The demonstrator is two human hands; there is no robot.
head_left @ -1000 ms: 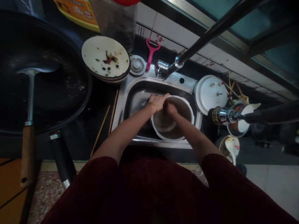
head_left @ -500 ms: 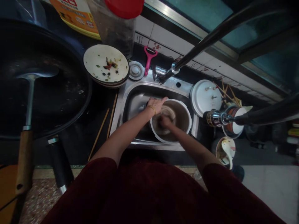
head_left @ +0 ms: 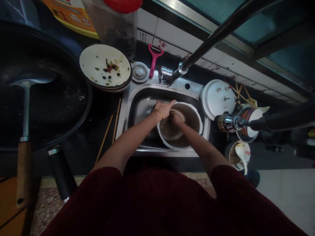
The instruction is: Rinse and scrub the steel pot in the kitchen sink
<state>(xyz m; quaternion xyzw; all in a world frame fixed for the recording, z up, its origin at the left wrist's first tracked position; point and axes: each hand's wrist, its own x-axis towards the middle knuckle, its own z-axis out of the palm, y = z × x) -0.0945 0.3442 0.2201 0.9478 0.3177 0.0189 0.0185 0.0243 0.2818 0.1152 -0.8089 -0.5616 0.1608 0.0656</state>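
A pressure cooker pot (head_left: 197, 131) stands in the steel sink (head_left: 134, 109), its pale rim facing up. My left hand (head_left: 164, 108) grips the pot's left side, thumb lying along the rim and fingers mostly hidden behind it; a gold bangle circles the wrist. Deep inside the pot, my right hand (head_left: 176, 118) is curled close to the far inner wall. Its fingers are shaded and blurred, so whatever they hold cannot be made out. The pot's round lid (head_left: 218, 100) leans right of the sink.
Left of the sink are stacked plates (head_left: 105, 67) with food scraps, chopsticks (head_left: 104, 137) and a large wok (head_left: 61, 121) holding a spatula (head_left: 26, 111). Behind stand a pink peeler (head_left: 154, 60), a sink strainer (head_left: 140, 72) and the faucet (head_left: 167, 73). A bowl with a spoon (head_left: 241, 154) sits right.
My right hand has shifted slightly up and right inside the pot. My left hand keeps its hold on the pot's side. The camera view has moved a little.
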